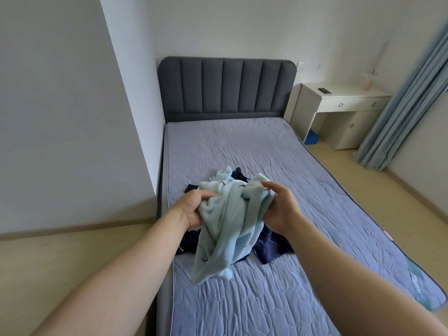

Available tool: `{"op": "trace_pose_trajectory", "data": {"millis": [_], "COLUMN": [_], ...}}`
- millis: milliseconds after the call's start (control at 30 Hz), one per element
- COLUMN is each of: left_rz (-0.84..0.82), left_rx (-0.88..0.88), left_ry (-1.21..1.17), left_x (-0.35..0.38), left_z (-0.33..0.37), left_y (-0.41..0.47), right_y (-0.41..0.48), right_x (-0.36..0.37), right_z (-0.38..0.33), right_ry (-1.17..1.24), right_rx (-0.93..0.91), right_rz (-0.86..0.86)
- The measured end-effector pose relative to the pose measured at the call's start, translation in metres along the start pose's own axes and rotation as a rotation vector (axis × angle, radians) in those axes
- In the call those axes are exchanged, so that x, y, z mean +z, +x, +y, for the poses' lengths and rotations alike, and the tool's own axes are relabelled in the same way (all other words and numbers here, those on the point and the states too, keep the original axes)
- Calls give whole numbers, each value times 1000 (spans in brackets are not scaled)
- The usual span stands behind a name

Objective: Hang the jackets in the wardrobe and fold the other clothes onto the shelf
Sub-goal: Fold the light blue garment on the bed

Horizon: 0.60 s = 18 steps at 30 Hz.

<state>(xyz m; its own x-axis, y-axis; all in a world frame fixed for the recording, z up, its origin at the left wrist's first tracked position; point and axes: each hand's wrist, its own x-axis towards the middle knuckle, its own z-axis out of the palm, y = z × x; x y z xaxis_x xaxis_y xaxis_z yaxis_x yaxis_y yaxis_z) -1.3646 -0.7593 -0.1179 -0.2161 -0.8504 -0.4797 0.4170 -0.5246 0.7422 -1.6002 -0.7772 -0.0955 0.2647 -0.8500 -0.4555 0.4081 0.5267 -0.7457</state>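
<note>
Hands: left hand (194, 207) and right hand (279, 210) are gripping a bunched garment (230, 224).
Room: mattress (242, 146) is stretching beyond them.
Hidden: navy clothes (270, 248) are lying beneath, mostly covered.

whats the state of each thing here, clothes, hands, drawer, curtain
pale blue garment, bunched, held up over the bed, lower end hanging down
left grip, curled round the garment's left side
right grip, holds the garment's right side
navy clothes, crumpled heap on the mattress, partly behind the garment
desk drawer, shut
curtain, hanging in gathered folds
</note>
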Motion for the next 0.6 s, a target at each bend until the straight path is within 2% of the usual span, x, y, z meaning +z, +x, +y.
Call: {"op": "trace_pose_trajectory", "data": {"millis": [100,200,300,400,467,500,600], "left_rz": [-15,-144,-110,-65,-46,-54,-144], "left_rx": [88,124,1,-115,-116,-92,32], "left_ry": [-90,-176,-189,19,131,125,-74], "left_x": [-9,-22,-26,-10,-1,0,-9], "left_z": [-4,-6,-5,-5,-6,-6,-12], "left_y": [-3,-7,-1,0,-2,-5,-14], "right_y": [-4,-8,-12,-15,-17,-18,-21], "right_x": [-3,-4,7,19,20,16,-6], "right_z": [-6,-17,-20,-12,-12,-13,-20], "right_ry": [118,152,-61,-271,-323,-277,106], "right_rx": [-49,-86,-50,29,37,9,-116], "right_rz": [42,18,33,13,-7,-25,-139]}}
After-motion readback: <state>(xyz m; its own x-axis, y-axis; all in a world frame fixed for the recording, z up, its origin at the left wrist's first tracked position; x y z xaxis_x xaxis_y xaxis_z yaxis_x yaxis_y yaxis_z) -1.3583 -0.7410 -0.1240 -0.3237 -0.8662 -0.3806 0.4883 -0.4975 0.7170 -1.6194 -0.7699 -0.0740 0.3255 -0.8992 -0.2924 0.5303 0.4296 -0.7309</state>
